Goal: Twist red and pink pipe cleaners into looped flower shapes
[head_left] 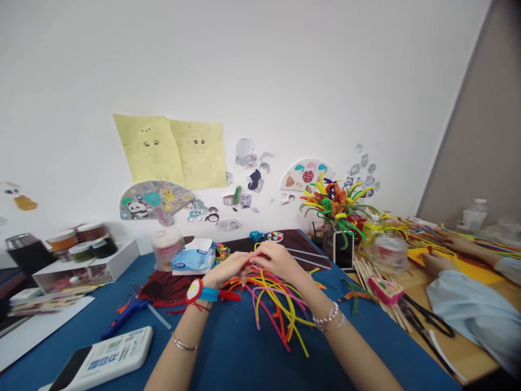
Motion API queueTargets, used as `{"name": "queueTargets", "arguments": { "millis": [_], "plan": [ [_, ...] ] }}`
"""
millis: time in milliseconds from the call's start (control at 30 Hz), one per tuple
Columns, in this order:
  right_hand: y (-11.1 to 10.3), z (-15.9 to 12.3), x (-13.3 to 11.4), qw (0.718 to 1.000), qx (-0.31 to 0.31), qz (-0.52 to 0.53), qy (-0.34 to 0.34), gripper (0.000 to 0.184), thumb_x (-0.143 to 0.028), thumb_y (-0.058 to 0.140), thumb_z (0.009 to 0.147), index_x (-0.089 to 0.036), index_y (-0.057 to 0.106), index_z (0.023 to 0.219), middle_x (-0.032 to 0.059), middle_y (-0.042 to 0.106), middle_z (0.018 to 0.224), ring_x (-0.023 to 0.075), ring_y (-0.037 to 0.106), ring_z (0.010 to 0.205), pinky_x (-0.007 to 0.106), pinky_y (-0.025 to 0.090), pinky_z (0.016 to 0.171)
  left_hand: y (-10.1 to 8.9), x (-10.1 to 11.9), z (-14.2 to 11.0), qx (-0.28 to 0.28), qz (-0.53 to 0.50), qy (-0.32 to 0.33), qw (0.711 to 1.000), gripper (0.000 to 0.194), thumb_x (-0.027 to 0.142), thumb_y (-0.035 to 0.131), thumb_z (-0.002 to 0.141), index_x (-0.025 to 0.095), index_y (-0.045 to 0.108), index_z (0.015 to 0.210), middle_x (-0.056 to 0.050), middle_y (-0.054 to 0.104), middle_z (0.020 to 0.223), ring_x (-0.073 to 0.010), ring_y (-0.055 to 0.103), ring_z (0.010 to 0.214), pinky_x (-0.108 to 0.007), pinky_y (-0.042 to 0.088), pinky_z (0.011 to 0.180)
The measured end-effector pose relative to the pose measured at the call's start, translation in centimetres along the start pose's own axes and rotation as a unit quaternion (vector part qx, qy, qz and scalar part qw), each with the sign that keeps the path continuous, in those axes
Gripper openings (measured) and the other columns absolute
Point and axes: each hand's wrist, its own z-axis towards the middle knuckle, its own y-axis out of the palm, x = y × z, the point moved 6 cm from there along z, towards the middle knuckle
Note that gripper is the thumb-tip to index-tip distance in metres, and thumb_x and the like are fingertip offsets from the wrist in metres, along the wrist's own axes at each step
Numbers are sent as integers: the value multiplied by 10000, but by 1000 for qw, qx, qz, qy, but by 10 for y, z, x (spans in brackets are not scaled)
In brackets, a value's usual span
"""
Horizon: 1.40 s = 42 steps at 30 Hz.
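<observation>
Left hand [228, 270] and right hand [277, 260] pinch red pipe cleaner [246, 264] between them, over blue desk [234, 353]. Loose pipe cleaners [292, 312] crowd space just beside; tissue pack [194, 258] and glue gun [127, 317] left, phone [344, 251] right.

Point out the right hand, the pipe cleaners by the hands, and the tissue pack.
Right hand [275, 259]: head view, on the back of the hand.
Pipe cleaners [284, 294]: head view, middle of the loose tangle.
Tissue pack [190, 263]: head view, on its blue front side.
</observation>
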Motion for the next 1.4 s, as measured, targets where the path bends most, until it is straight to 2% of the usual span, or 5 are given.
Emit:
{"name": "queueTargets", "arguments": {
  "millis": [233, 433, 767, 1133, 1400],
  "plan": [
    [5, -4, 18, 996, 52, 34, 71, 191, -315, 588, 755, -165, 595, 637, 11, 519, 684, 133, 468, 721, 258, 369, 670, 16, -23, 20, -7, -194, -38, 980, 432, 568, 415, 749, 179, 329, 580, 88, 196, 494, -29, 153, 385, -171, 229, 359],
    [14, -5, 33, 977, 32, 171, 124, 178, -282, 549, 776, -162, 662, 712, 20, 554, 727, 116, 505, 688, 250, 396, 657, 6, -31, 26, 94, -136, -19, 986, 527, 642, 349, 736, 152, 421, 557, 96, 147, 437, -20, 110, 349, -167, 88, 343],
    [39, -11, 57, 834, 26, 467, 294, 261, -373, 613, 684, -123, 611, 758, 0, 597, 555, 97, 520, 495, 229, 399, 519, 4, -20, 25, 124, -94, 25, 988, 494, 596, 349, 764, 159, 422, 545, 94, 139, 436, -28, 99, 348, -173, 108, 339],
    [27, -11, 50, 885, 109, 356, 281, 268, -396, 534, 735, -157, 654, 724, 21, 625, 647, 128, 530, 607, 251, 421, 612, -10, -9, 20, 290, 62, 90, 951, 443, 555, 345, 777, 166, 444, 589, 54, 315, 435, -67, 263, 367, -207, 196, 378],
    [45, -19, 62, 706, 81, 598, 369, 211, -285, 681, 617, -133, 673, 762, 20, 632, 696, 75, 534, 584, 226, 446, 638, -4, 17, 4, 377, 249, 182, 874, 219, 338, 358, 839, 195, 524, 842, -21, 556, 692, -136, 486, 546, -236, 317, 548]
  ]
}}
